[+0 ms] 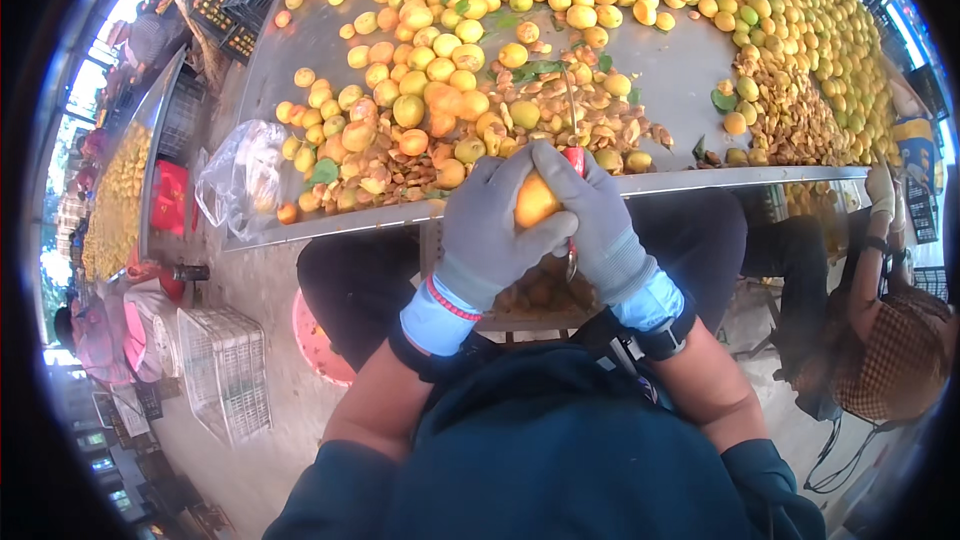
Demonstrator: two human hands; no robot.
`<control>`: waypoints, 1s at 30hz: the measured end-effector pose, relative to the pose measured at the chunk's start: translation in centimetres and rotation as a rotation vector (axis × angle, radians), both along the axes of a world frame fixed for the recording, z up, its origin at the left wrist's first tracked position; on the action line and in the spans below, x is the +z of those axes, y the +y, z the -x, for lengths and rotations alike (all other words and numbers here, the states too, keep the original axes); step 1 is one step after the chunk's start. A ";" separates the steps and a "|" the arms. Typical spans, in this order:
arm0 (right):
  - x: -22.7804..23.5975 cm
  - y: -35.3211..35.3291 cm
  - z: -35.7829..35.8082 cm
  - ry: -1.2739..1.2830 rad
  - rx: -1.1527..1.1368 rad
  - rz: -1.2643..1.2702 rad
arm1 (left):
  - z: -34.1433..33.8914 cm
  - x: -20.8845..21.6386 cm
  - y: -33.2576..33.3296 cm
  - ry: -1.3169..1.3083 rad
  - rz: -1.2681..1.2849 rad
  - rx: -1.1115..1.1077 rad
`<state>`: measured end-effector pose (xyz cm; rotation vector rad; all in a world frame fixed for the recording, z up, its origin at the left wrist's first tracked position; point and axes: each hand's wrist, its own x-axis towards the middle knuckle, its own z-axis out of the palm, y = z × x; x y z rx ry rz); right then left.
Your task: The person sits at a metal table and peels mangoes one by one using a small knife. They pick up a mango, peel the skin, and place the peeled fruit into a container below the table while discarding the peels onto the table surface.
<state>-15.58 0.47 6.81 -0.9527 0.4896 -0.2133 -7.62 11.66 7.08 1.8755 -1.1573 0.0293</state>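
Observation:
An orange-yellow apricot (537, 202) sits between my two grey-gloved hands, just over the table's near edge. My left hand (486, 225) is closed round its left side, with the thumb along the bottom. My right hand (604, 230) presses against the fruit's other side and grips a slim tool with a red handle (574, 158). A thin metal part shows below that hand; the tool's exact kind is unclear. Right behind my hands, small brown-orange pieces (590, 125), apparently pits or scraps, lie among whole apricots (410, 110).
The metal table (660, 70) carries many apricots and a second brown heap (795, 115) at right. A clear plastic bag (245, 175) hangs at the left corner. A white crate (225, 370) and pink basin (318, 345) stand on the floor. Another person (890, 340) works at right.

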 end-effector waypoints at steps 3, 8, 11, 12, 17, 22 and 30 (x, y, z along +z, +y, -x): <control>0.2 1.5 -0.5 0.033 -0.159 -0.033 | -0.7 -1.2 0.1 0.056 0.086 0.009; -1.1 2.6 -1.8 -0.159 -0.349 0.348 | 0.4 -1.2 -1.8 0.502 0.311 0.195; -0.7 1.3 -0.5 -0.044 -0.180 0.548 | -0.9 -1.5 -1.7 1.005 0.463 0.028; -1.4 0.5 0.4 -0.079 -0.150 0.770 | -3.0 -2.9 -0.2 1.321 0.517 -0.198; -1.1 -0.3 2.4 0.054 0.062 0.444 | -2.9 -2.1 0.8 1.580 0.617 -0.138; -3.3 -1.1 2.4 0.039 0.017 0.607 | -1.6 -0.6 0.3 1.524 0.651 0.151; 5.6 -1.8 -1.8 -0.456 -0.258 0.243 | 1.1 1.5 0.2 1.042 0.209 0.095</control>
